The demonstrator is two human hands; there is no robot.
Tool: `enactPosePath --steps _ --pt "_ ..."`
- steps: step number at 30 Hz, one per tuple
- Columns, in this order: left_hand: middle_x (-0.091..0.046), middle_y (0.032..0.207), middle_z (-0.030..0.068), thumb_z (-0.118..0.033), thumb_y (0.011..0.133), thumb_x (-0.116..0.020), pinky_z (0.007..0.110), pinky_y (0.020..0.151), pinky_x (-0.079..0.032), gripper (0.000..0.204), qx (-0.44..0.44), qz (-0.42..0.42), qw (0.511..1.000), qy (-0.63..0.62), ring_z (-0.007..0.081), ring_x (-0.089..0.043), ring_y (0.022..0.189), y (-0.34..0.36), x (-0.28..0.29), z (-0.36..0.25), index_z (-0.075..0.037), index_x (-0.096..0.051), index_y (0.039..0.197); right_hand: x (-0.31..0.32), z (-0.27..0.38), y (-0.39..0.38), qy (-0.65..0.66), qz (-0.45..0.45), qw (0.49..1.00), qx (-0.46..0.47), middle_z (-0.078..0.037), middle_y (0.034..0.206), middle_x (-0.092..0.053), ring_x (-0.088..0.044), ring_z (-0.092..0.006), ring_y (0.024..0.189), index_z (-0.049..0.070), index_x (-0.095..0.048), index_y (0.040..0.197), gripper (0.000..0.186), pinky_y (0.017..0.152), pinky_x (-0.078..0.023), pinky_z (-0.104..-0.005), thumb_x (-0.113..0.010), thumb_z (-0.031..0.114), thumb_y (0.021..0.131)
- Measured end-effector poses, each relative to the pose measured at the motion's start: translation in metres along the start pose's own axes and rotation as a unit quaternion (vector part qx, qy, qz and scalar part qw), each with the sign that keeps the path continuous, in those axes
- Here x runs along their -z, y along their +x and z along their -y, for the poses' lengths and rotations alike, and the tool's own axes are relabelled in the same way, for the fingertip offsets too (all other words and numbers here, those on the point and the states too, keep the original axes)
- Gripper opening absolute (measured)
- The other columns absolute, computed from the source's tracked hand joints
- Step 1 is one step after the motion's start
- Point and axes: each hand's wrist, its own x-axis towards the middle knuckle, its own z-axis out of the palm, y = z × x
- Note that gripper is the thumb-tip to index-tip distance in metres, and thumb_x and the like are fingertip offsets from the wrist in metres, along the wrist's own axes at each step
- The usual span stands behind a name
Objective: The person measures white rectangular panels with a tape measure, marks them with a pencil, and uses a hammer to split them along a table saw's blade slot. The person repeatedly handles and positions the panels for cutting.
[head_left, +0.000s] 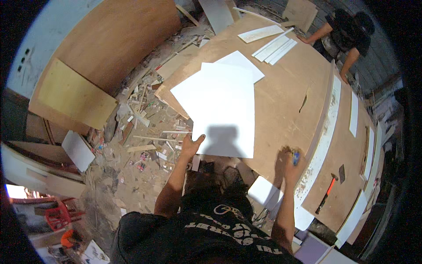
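Note:
My left hand (192, 145) grips the lower left corner of a white board (228, 105), thumb on top and fingers tucked under the edge. Beneath that board another white panel (241, 64) sticks out at the far side. To the right, my right hand (291, 163) is closed round a small blue object (296, 158), over the brown wooden tabletop (281, 119). Its kind is too small to make out. A dark shadow falls on the near part of the white board.
Several white strips (274, 47) lie at the table's far end, where another person (347, 35) leans on it. A long white strip (323, 127) and an orange-handled hammer (327, 193) lie on the right. Scrap covers the floor (132, 176); large wooden sheets (118, 48) lean at left.

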Motion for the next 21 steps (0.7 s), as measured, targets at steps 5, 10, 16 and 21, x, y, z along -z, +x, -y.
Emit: enactPosePath --steps 5,10,16,21 --pt "-0.070 0.111 0.0192 -0.027 0.088 -0.078 0.039 0.093 -0.051 0.049 -0.046 -0.016 0.989 -0.140 0.0259 -0.066 0.103 -0.030 -0.005 -0.038 0.007 -0.059 0.118 0.140 -0.127 -0.015 -0.186 -0.112 0.975 -0.034 -0.025 0.128 -0.063 -0.059 -0.0397 0.115 -0.004 -0.059 0.134 0.060 0.101 -0.045 -0.0472 -0.075 0.035 0.092" --pt "-0.069 0.100 0.0134 -0.021 0.088 -0.078 0.036 0.085 -0.050 0.036 -0.159 -0.080 0.979 -0.102 0.0203 -0.063 0.094 -0.077 -0.017 -0.075 0.001 -0.059 0.111 0.235 -0.271 -0.064 -0.320 -0.081 0.924 -0.193 -0.028 0.125 -0.062 -0.064 -0.0439 0.109 0.005 -0.059 0.136 0.065 0.082 -0.056 -0.0503 -0.073 0.048 0.089" --pt "-0.068 0.102 0.0083 -0.010 0.092 -0.074 0.033 0.086 -0.050 0.029 -0.157 -0.001 0.970 -0.185 0.0147 -0.061 0.093 -0.180 -0.003 -0.111 -0.001 -0.057 0.113 0.293 -0.333 -0.056 -0.372 0.013 0.885 -0.280 -0.018 0.149 -0.051 -0.047 -0.0411 0.136 0.016 -0.050 0.149 0.071 0.107 -0.041 -0.0588 -0.066 0.055 0.092" --pt "-0.064 0.107 0.0045 -0.012 0.095 -0.073 0.032 0.085 -0.050 0.029 -0.202 0.106 0.970 -0.087 0.0122 -0.060 0.096 -0.238 -0.027 -0.140 -0.003 -0.058 0.118 0.244 -0.227 -0.012 0.072 0.099 0.988 -0.098 -0.016 0.152 -0.049 -0.038 -0.0353 0.145 0.007 -0.039 0.155 0.073 0.114 -0.036 -0.0521 -0.057 0.050 0.100"
